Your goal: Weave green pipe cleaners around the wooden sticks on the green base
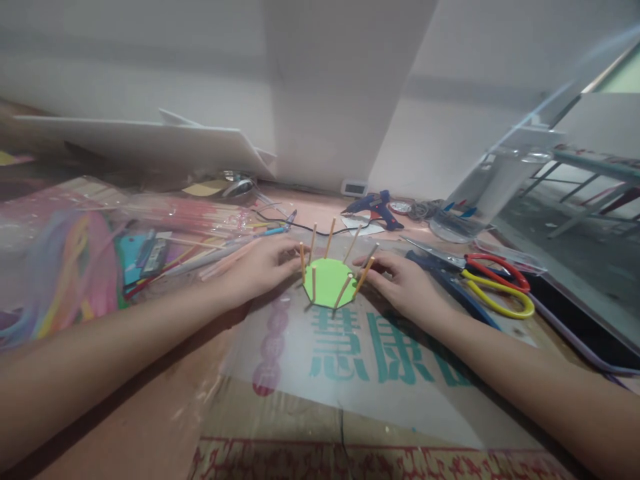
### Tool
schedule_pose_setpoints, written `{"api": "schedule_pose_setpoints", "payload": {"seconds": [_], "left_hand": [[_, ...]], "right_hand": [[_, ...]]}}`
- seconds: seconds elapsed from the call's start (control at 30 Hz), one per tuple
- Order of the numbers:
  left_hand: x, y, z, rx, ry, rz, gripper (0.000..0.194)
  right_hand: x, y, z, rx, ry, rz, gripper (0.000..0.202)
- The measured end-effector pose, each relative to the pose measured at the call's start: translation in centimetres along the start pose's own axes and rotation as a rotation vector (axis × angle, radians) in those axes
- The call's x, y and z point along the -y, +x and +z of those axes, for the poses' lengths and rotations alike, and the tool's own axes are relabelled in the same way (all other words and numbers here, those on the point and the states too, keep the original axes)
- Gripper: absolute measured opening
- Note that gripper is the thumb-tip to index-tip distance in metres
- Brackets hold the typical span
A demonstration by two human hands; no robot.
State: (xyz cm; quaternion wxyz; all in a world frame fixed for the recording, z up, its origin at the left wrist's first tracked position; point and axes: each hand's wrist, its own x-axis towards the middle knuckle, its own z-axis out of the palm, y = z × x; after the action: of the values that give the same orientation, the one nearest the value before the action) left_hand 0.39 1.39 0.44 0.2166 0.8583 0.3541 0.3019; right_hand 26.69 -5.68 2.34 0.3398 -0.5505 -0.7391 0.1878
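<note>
A small bright-green, many-sided base (330, 283) rests on a printed plastic sheet (300, 360), with several thin wooden sticks (329, 239) standing up around its rim. Some of the sticks lean outward. My left hand (265, 263) is at the base's left side, thumb and fingers closed in at a stick there. From the right, my right hand (395, 277) has its fingers curled in at the sticks on that edge. The fingertips of both hands are partly hidden behind the sticks.
A blue glue gun (375, 207) lies behind the base. To the right are red-and-yellow-handled scissors (495, 280), a phone (585, 320) and a clear container (465, 193). Pastel strips (75, 273) and bagged sticks (185, 210) lie left. A white board (150, 147) leans at the back.
</note>
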Motion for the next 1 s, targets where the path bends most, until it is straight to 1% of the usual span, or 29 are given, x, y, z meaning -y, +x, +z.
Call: {"api": "schedule_pose_setpoints", "payload": {"seconds": [0.13, 0.27, 0.47, 0.6, 0.7, 0.77, 0.83, 0.87, 0.9, 0.93, 0.97, 1.0], "left_hand": [[0.3, 1.0, 0.8, 0.013, -0.128, -0.109, 0.024], [0.1, 1.0, 1.1, 0.005, -0.220, -0.195, 0.024], [0.1, 0.7, 1.0, 0.013, -0.197, -0.199, 0.025], [0.1, 0.9, 1.0, 0.014, -0.158, -0.173, 0.028], [-0.2, 0.7, 0.2, -0.021, -0.084, -0.131, 0.025], [-0.7, 0.1, -0.7, -0.082, 0.006, -0.131, 0.021], [-1.4, -1.2, -1.8, -0.111, 0.106, -0.165, 0.016], [-1.8, -1.9, -2.2, -0.119, 0.151, -0.149, 0.015], [-2.3, -2.8, -2.5, -0.147, 0.188, -0.091, 0.014], [-2.7, -3.6, -2.7, -0.139, 0.208, -0.020, 0.015], [-3.2, -4.4, -2.7, -0.126, 0.231, 0.065, 0.014], [-3.7, -5.0, -2.5, -0.076, 0.262, 0.149, 0.014]], "right_hand": [[-0.1, 0.2, 0.0, 0.014, -0.016, -0.003, 0.016], [-0.3, 0.2, 0.1, 0.041, -0.031, -0.005, 0.015], [-0.2, 0.3, 0.0, 0.046, -0.037, 0.001, 0.015], [-0.4, 0.2, 0.1, 0.052, -0.013, -0.001, 0.014], [-1.0, -0.1, 0.4, 0.033, 0.076, 0.031, 0.019], [-1.4, -0.5, 0.3, -0.033, 0.165, 0.025, 0.021], [-1.5, -1.0, -0.2, -0.135, 0.212, -0.001, 0.016], [-1.2, -1.3, -0.5, -0.191, 0.197, -0.020, 0.013], [-0.9, -1.7, -0.9, -0.237, 0.157, -0.039, 0.011], [-0.4, -2.0, -1.3, -0.261, 0.100, -0.063, 0.011], [0.0, -2.4, -1.5, -0.249, 0.033, -0.095, 0.013], [0.5, -2.7, -1.7, -0.201, -0.031, -0.127, 0.015]]}}
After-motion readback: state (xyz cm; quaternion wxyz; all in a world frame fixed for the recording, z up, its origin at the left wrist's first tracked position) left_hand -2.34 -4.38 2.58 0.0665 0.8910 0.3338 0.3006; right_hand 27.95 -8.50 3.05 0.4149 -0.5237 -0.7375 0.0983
